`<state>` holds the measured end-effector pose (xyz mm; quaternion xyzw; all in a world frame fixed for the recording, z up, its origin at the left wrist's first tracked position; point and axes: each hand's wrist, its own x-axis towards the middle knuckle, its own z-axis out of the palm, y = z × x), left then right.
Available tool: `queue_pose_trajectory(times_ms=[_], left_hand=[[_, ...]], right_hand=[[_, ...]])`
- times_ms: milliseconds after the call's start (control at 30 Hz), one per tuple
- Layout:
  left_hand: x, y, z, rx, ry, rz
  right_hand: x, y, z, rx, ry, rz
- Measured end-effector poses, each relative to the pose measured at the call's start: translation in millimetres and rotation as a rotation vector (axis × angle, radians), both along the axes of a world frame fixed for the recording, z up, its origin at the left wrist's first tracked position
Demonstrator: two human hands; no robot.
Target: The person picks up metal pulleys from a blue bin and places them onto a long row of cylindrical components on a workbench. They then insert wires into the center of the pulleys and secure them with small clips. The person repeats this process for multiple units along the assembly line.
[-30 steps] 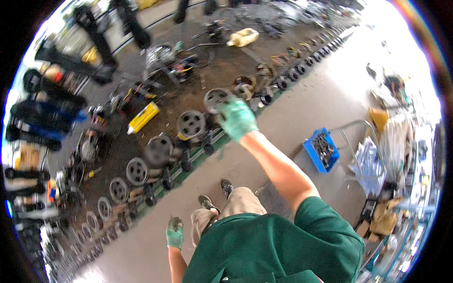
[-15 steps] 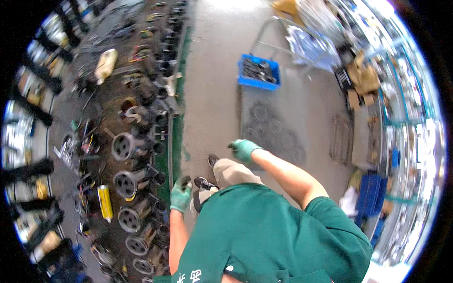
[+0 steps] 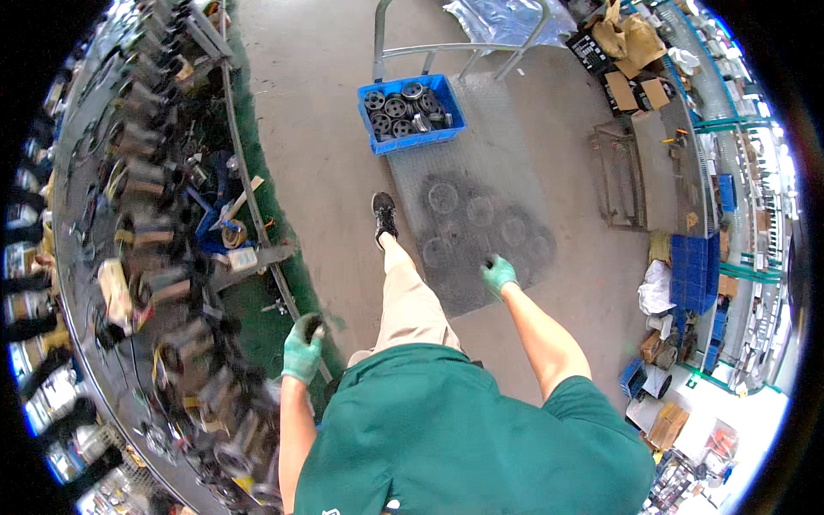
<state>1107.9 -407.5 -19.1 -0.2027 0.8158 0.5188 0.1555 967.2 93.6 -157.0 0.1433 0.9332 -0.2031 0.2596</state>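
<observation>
My left hand [image 3: 302, 349], in a green glove with dark fingertips, hangs beside the edge of the long workbench at left. Its fingers are curled, and a small pale spot shows at the fingertips; I cannot make out what it is. My right hand [image 3: 498, 276], gloved alike, is held over the dark, stained end of a flat platform cart [image 3: 524, 176]. Its fingers are folded in, with no object visible in them. Ahead, at the cart's far-left corner, stands a blue plastic crate [image 3: 416, 146] holding several round metal pulley-like wheels [image 3: 395, 107].
The left workbench [image 3: 81, 257] bears rows of motor-like metal parts and a pale bottle [image 3: 114, 292]. A grey tubular handle [image 3: 446, 50] rises from the cart's far end. A metal-framed table [image 3: 669, 172], cardboard boxes [image 3: 631, 90], blue bins [image 3: 693, 275] and shelving line the right.
I have stepped forward and the view has turned; the crate and cart now appear nearer and further left. My right hand has swung over the cart, and my left hand has shifted leftward.
</observation>
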Motion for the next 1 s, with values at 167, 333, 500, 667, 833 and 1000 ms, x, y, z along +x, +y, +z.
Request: queue_pose_trajectory(times_ms=[167, 333, 500, 667, 833, 1000], left_hand=[[-95, -28, -82, -0.072, -0.192, 0.077], [-309, -15, -134, -0.359, 0.025, -0.41], [-550, 28, -245, -0.39, 0.283, -0.752], [-703, 115, -371, -0.626, 0.474, -1.197], [-737, 141, -435, -0.794, 0.382, -1.577], [-738, 160, -459, -0.676, 0.102, -1.477]], right_hand=[[-225, -115, -74, -0.103, 0.137, 0.01], [-387, -165, -170, -0.103, 0.19, 0.041], [-480, -178, -211, -0.041, 0.303, 0.003], [-514, -148, -275, -0.075, 0.168, -0.03], [-517, -160, -280, -0.104, 0.195, -0.002], [-526, -167, -283, -0.083, 0.05, -0.056]])
